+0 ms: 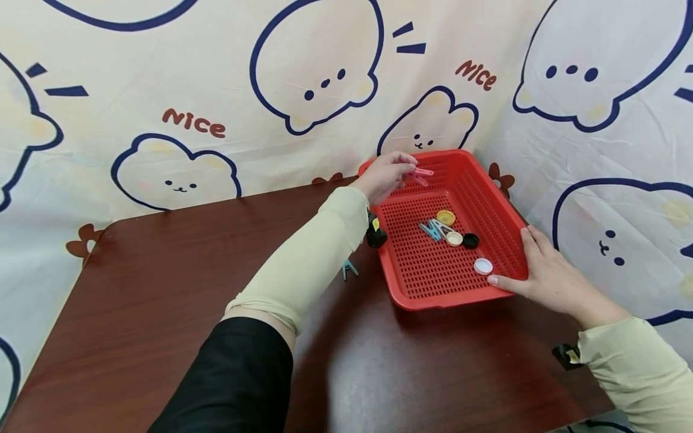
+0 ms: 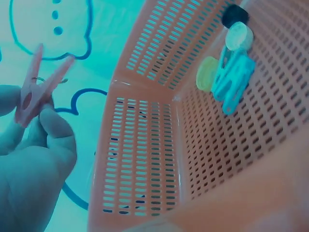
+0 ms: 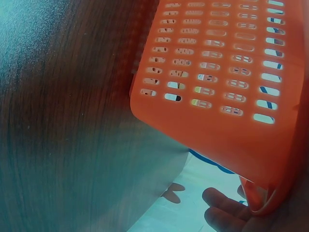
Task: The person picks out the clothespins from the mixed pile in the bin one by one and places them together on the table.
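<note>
My left hand (image 1: 385,175) pinches a pink clothespin (image 1: 421,175) above the far left part of a red plastic basket (image 1: 403,294). In the left wrist view the clothespin (image 2: 36,92) points upward, with thumb and fingers at its lower end. My right hand (image 1: 552,276) grips the basket's near right corner, its thumb on the rim and its fingers along the outer side. On the basket floor lie blue and white clothespins (image 1: 437,229), a yellow cap (image 1: 446,218), a cream cap (image 1: 454,239), a black cap (image 1: 471,241) and a white cap (image 1: 483,266).
A blue-green clothespin (image 1: 349,269) lies on the brown table (image 1: 178,300), left of the basket and beside the left forearm. A cloth (image 1: 303,150) with cartoon bears hangs behind and to the right of the table.
</note>
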The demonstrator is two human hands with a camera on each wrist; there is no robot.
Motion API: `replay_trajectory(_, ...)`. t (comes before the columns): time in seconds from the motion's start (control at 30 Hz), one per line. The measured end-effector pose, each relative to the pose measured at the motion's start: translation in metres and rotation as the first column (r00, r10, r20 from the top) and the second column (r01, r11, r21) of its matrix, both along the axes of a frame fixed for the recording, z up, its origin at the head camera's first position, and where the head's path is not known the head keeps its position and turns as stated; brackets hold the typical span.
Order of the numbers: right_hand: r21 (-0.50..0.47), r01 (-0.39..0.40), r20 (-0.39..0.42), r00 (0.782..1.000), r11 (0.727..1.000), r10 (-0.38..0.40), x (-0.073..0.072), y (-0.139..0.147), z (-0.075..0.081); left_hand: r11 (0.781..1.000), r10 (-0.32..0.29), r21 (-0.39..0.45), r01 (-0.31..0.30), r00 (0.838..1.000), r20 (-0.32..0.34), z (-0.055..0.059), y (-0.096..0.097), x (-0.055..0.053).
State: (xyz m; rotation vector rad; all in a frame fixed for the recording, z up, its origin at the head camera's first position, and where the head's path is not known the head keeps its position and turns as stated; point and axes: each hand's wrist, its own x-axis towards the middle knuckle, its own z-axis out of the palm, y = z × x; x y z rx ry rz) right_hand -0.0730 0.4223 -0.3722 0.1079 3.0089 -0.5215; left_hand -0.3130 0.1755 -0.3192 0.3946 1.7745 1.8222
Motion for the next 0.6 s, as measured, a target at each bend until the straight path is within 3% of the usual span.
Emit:
replay_trajectory(0.1,0.0,0.002,0.005,1.0,1.0,-0.002,0.0,0.0,0.0,0.992,0.082,0.093,-0.088,0.994,0.066,-0.002,-0.003,-0.002)
replay_trajectory(0.27,-0.003,0.004,0.01,1.0,1.0,-0.004,0.0,0.0,0.0,0.954,0.176,0.221,-0.203,0.975,0.133,-0.003,-0.007,-0.005)
replay_trajectory(0.6,-0.003,0.001,0.01,1.0,1.0,-0.001,0.0,0.0,0.0,0.899,0.236,0.338,-0.278,0.958,0.161,-0.005,-0.013,-0.006)
